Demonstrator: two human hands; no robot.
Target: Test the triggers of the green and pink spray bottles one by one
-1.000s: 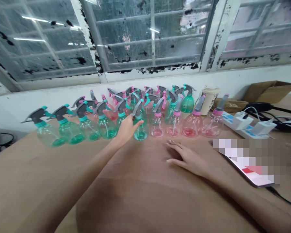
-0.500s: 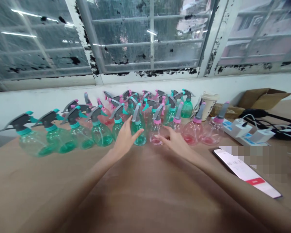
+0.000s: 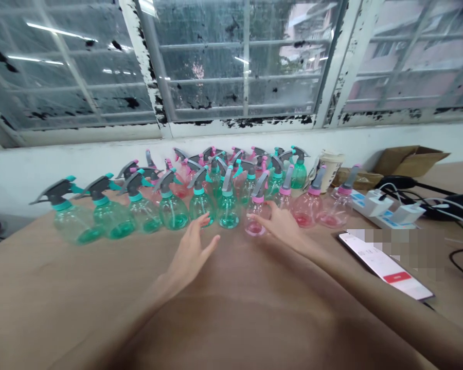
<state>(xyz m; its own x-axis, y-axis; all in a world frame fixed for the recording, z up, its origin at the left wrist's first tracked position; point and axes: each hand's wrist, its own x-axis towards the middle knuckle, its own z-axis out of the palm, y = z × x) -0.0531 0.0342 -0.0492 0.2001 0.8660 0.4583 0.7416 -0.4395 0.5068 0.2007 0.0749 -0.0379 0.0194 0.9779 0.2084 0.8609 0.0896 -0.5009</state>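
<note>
Several small spray bottles stand in rows along the back of a brown table (image 3: pixel 231 318), green ones to the left and pink ones to the right. My left hand (image 3: pixel 191 254) hovers open over the table just in front of a green bottle (image 3: pixel 228 211), holding nothing. My right hand (image 3: pixel 280 222) reaches forward with its fingers against the side of a pink bottle (image 3: pixel 256 218) in the front row; I cannot tell whether it grips it.
A phone (image 3: pixel 386 264) lies on the table at the right. Behind it sit a white power strip (image 3: pixel 381 209) with plugs and cables, a paper cup (image 3: pixel 330 169) and an open cardboard box (image 3: pixel 409 159). Grimy windows run along the back wall.
My left hand has drawn back from the green bottle toward me. My right hand has lifted off the table and moved forward to the pink bottle.
</note>
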